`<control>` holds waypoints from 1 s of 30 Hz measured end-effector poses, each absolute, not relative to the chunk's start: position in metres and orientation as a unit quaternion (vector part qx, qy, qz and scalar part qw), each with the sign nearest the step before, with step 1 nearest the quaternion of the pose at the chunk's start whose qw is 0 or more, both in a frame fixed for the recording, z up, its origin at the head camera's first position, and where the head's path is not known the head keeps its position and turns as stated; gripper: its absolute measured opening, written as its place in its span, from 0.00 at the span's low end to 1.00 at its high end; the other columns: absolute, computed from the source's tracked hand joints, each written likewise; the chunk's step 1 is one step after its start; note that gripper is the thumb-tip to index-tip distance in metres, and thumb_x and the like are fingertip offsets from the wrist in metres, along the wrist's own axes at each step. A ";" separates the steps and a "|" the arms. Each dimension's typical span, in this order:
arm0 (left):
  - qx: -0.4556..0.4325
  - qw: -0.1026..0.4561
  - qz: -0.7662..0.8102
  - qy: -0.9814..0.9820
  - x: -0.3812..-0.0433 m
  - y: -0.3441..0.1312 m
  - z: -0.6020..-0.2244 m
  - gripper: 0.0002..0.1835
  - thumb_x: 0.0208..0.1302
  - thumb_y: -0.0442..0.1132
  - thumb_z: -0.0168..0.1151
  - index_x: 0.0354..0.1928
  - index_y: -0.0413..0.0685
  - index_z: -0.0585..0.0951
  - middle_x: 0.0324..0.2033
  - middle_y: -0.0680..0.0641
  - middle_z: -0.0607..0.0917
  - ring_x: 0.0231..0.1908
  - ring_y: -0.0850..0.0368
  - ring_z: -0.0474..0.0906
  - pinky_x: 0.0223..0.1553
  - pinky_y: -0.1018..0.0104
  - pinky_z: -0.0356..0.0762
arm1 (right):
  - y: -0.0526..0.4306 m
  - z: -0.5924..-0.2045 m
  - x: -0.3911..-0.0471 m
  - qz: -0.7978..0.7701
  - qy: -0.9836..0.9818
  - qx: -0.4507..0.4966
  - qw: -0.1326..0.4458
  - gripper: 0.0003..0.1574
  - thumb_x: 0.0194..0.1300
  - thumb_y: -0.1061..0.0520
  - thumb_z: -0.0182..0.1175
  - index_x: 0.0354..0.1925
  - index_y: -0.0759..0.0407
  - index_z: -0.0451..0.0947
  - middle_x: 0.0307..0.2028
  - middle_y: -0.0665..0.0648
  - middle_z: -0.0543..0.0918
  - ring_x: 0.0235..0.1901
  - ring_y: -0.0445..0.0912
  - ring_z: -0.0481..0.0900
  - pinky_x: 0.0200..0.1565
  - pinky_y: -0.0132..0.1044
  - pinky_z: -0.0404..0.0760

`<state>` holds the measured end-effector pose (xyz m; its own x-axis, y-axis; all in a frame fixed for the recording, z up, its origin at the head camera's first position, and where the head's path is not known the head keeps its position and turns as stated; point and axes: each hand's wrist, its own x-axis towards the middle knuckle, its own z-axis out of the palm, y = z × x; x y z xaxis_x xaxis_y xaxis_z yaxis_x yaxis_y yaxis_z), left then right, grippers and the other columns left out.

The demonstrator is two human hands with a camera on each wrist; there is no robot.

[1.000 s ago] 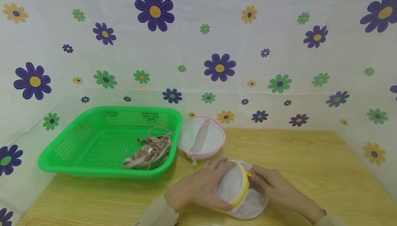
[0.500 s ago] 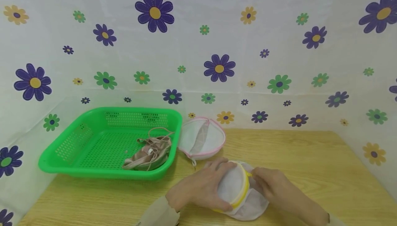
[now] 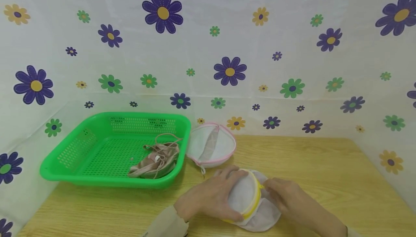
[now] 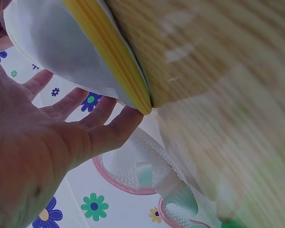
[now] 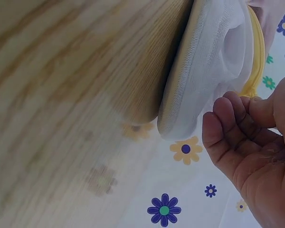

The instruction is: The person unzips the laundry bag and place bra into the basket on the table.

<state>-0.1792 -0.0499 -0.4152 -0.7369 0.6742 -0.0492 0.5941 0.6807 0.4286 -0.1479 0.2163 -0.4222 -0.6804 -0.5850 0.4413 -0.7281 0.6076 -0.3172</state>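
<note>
A white mesh laundry bag (image 3: 241,195) with a yellow zipper (image 3: 255,204) lies near the front of the table, its round lid side tipped up. My left hand (image 3: 214,195) grips it from the left, thumb at the near rim and fingers over the far side. In the left wrist view the fingers (image 4: 116,126) reach along the yellow edge. At the bag's right side my right hand (image 3: 286,195) pinches the zipper pull (image 3: 261,186) between thumb and fingers. The right wrist view shows these fingertips (image 5: 223,111) at the yellow zipper's end, mostly covering the pull.
A green plastic basket (image 3: 113,182) stands at the left with a bunched beige satin garment (image 3: 159,161) in it. Against its right side sits another mesh bag (image 3: 224,145) with pink trim. Behind the wooden table (image 3: 325,172) hangs a flowered sheet (image 3: 195,49).
My right hand has shifted slightly right and toward me with the zipper pull along the yellow edge. The left hand and the bag have hardly moved.
</note>
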 end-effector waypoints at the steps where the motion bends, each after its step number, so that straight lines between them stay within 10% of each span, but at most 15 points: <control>1: 0.348 0.103 0.196 0.911 -0.179 -0.050 -0.415 0.55 0.47 0.66 0.73 0.77 0.75 0.56 0.76 0.52 0.61 0.69 0.48 0.65 0.53 0.53 0.80 | 0.216 -0.422 -0.148 0.240 -0.884 0.373 0.147 0.14 0.63 0.71 0.62 0.41 0.54 0.82 0.35 0.46 0.86 0.36 0.32 0.80 0.37 0.30 0.84; 30: 0.347 0.104 0.192 0.912 -0.180 -0.049 -0.414 0.56 0.47 0.66 0.73 0.77 0.73 0.55 0.76 0.51 0.61 0.69 0.47 0.66 0.55 0.51 0.80 | 0.221 -0.415 -0.146 0.254 -0.883 0.389 0.071 0.15 0.66 0.70 0.60 0.42 0.50 0.79 0.32 0.41 0.80 0.32 0.28 0.70 0.33 0.25 0.79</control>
<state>-0.1803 -0.0486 -0.4135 -0.7375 0.6730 -0.0562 0.5931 0.6853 0.4226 -0.1458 0.2213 -0.4151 -0.6874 -0.6506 0.3227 -0.7226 0.5685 -0.3931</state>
